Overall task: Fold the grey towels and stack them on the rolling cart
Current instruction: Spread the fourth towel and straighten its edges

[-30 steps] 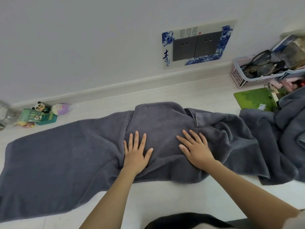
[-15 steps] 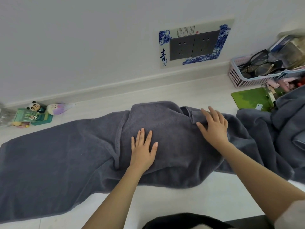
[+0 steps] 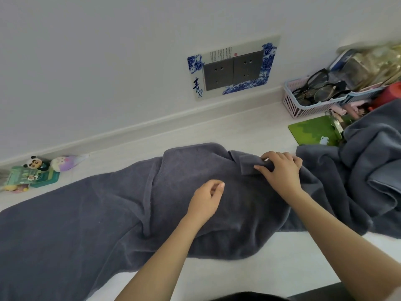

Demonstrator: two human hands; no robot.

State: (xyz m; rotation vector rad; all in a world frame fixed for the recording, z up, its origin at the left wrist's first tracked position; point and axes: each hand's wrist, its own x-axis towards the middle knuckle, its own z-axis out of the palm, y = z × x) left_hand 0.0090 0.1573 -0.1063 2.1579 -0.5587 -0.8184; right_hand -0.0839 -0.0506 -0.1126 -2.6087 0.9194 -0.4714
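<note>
Right hand gripping towel corner

The grey towel (image 3: pixel 86 216) is lying spread across the white surface (image 3: pixel 238 276). The right hand (image 3: pixel 280 170) is pinching its folded corner; the left hand (image 3: pixel 206 200) is hovering loosely curled, holding nothing

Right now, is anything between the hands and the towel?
Nothing visible. The right hand already pinches a folded flap of the towel. The left hand is loosely curled directly over its middle; contact is unclear. The cart is out of view.
</note>
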